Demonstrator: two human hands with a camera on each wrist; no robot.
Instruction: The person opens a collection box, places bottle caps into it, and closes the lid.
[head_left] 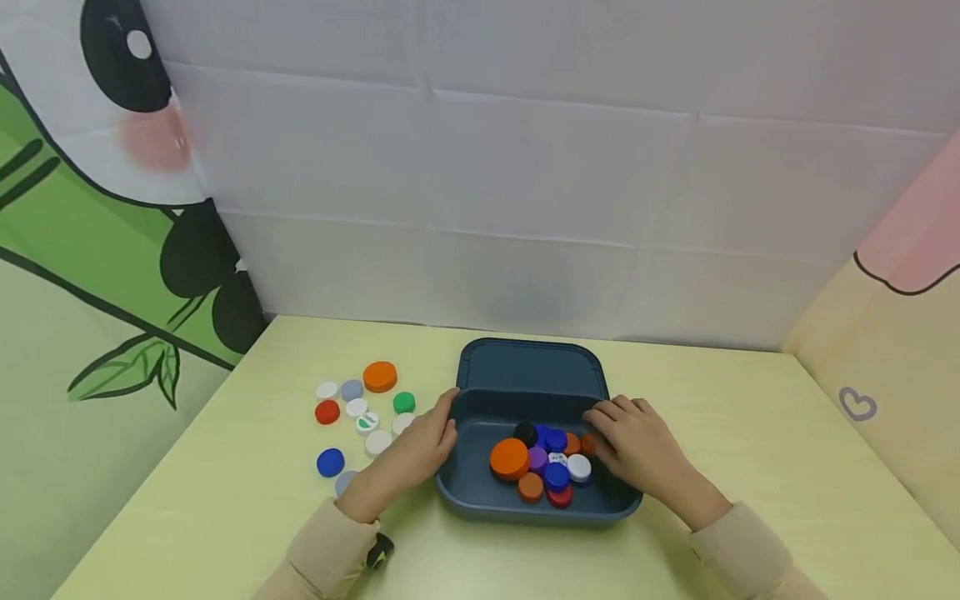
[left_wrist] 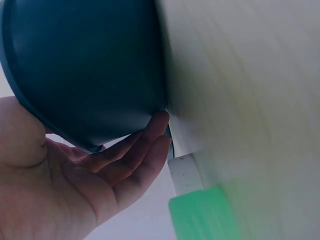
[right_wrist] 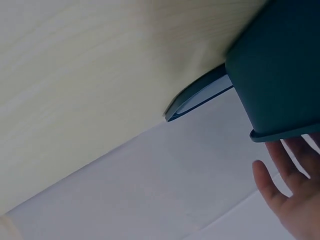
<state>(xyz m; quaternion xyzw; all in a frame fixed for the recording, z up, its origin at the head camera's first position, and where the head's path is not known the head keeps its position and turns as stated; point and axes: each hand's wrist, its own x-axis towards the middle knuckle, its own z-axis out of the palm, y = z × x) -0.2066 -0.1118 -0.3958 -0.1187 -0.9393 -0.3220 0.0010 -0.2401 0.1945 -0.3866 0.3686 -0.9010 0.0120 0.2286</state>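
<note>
A dark blue plastic box (head_left: 536,515) stands on the table, several bottle caps (head_left: 537,460) heaped inside it in orange, blue, purple, white, red and black. My left hand (head_left: 415,446) grips the box's left side; in the left wrist view its fingers (left_wrist: 142,157) lie along the outer wall, the thumb tip hidden behind the rim. Over the right rim reaches my right hand (head_left: 641,446), its fingers inside beside a brown cap (head_left: 588,444). In the right wrist view those fingers (right_wrist: 282,160) pass loosely behind the rim, fingertips hidden.
Behind the box lies its dark blue lid (head_left: 531,364). Left of the box are several loose caps, among them an orange cap (head_left: 380,377), a green cap (head_left: 404,402) and a blue cap (head_left: 331,462). A white-sheeted wall (head_left: 487,275) borders the table's back edge.
</note>
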